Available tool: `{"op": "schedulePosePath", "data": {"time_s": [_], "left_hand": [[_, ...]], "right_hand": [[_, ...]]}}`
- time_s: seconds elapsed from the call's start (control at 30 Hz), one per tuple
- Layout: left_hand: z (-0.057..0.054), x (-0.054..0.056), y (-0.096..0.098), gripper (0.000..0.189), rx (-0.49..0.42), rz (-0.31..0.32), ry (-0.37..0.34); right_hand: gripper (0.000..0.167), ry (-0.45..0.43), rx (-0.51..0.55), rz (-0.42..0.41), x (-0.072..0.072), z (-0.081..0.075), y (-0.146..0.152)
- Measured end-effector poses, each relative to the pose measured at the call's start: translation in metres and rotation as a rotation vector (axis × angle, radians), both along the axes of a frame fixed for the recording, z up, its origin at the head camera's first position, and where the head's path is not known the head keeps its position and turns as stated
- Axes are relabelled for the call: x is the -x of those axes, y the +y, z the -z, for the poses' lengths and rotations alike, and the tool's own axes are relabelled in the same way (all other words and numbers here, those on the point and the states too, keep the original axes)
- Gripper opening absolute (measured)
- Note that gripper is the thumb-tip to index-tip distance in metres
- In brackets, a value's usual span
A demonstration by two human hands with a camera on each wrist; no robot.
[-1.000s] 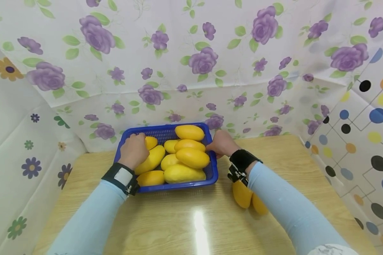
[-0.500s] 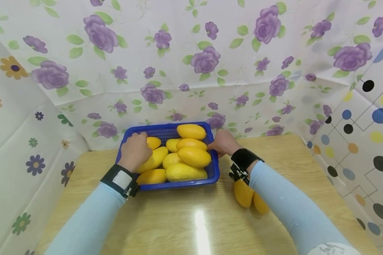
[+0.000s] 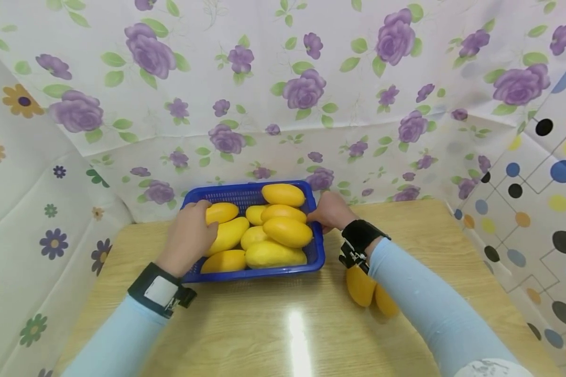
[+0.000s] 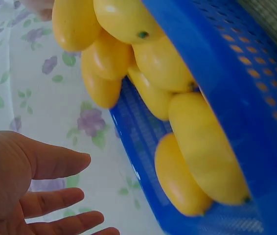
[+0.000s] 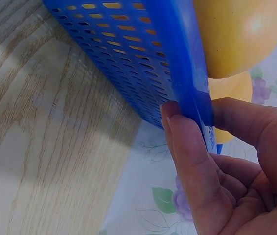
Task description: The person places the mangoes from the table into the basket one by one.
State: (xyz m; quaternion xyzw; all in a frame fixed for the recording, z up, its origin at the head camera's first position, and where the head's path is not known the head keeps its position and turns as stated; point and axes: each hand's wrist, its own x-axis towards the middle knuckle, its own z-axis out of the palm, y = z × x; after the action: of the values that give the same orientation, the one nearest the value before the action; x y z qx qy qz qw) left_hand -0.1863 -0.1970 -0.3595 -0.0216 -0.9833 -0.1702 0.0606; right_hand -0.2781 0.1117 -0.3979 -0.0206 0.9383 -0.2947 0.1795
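Observation:
A blue plastic basket (image 3: 278, 272) full of yellow mangoes (image 3: 287, 232) stands at the back of the table. At its right rim, my right hand (image 3: 332, 210) pinches the edge; in the right wrist view the thumb lies inside and the fingers (image 5: 190, 139) outside. My left hand (image 3: 186, 238) hovers over the basket's left end, close to a mango (image 3: 222, 213) there. The left wrist view has the left thumb and fingers (image 4: 62, 161) spread apart, holding nothing and clear of the rim.
Two loose mangoes (image 3: 360, 286) lie on the wooden table (image 3: 245, 330) to the right of the basket, partly behind my right forearm. A flowered cloth (image 3: 264, 104) hangs directly behind the basket, with patterned cloths at both sides.
My left hand has let go of the basket's left rim and drawn slightly left and toward me, uncovering more of the mango there. My right hand stays on the right rim.

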Motion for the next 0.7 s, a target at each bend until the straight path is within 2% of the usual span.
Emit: {"op": "schedulePosePath", "data": {"time_s": [0.17,0.33,0.5,0.7], "left_hand": [[0.004,-0.012,-0.027,0.049,-0.032,-0.053,0.004],[0.013,-0.019,-0.051,0.051,-0.063,-0.112,-0.046],[0.018,-0.022,-0.062,0.048,-0.081,-0.156,-0.101],[0.031,-0.022,-0.071,0.041,-0.106,-0.176,-0.149]], "right_hand": [[0.028,0.012,0.010,0.001,-0.001,0.000,-0.001],[0.029,0.025,0.003,-0.003,-0.002,-0.001,0.000],[0.030,0.031,0.001,-0.008,-0.001,-0.001,0.001],[0.029,0.014,0.000,-0.008,-0.001,0.000,0.000]]}}
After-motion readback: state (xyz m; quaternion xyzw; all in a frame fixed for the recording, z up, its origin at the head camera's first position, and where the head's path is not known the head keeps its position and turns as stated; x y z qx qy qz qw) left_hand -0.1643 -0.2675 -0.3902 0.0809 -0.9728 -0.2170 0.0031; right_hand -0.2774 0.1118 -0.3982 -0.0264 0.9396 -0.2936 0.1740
